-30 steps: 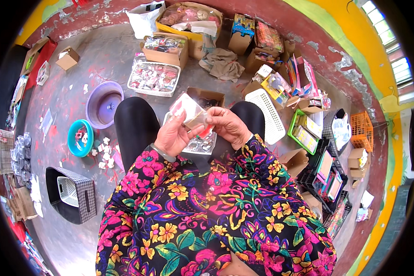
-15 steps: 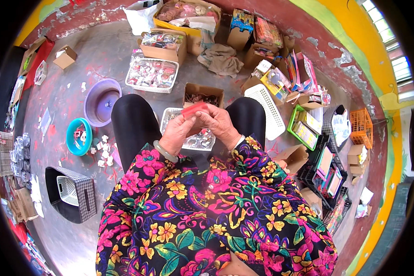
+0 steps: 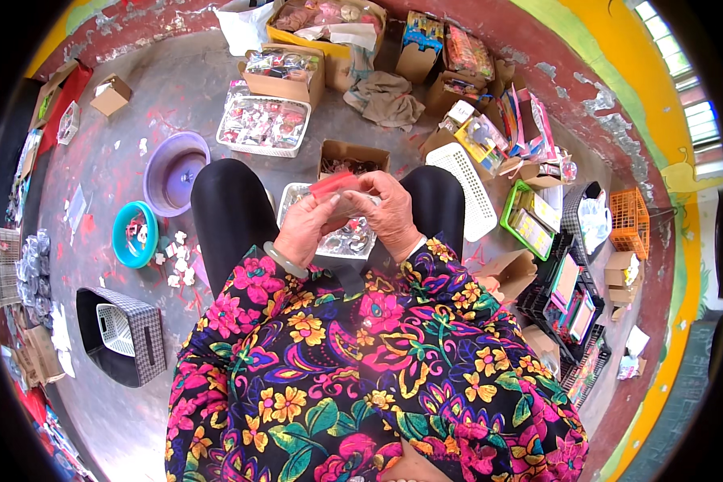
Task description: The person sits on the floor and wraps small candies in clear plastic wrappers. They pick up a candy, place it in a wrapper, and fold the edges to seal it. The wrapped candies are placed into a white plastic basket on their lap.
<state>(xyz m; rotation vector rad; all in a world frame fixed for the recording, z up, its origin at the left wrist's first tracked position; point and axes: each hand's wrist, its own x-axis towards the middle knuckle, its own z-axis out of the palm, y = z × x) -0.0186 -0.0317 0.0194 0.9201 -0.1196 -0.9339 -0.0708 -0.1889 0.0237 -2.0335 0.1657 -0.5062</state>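
Between my knees, my left hand [image 3: 299, 231] pinches a small red plastic packet [image 3: 334, 185] by its near side. Curled fingers of my right hand [image 3: 392, 218] grip at the packet's right side, where a paler, see-through part seems to show. What the packet contains cannot be made out. Below both hands stands a white basket [image 3: 291, 200] with small wrapped items, partly covered by the hands. Just beyond it sits an open cardboard box [image 3: 353, 151] holding dark reddish pieces.
A white basket [image 3: 263, 150] of packed items stands ahead. Left are a purple basin [image 3: 157, 181], a teal basin [image 3: 123, 238] and a grey-patterned bin [image 3: 146, 345]. To the right lie an upturned white basket [image 3: 463, 193], a green tray [image 3: 511, 217] and black crates [image 3: 542, 309].
My right hand has shifted slightly right and its fingers have risen and moved along the packet's side. The red packet now lies a little further left, less covered by the fingers.
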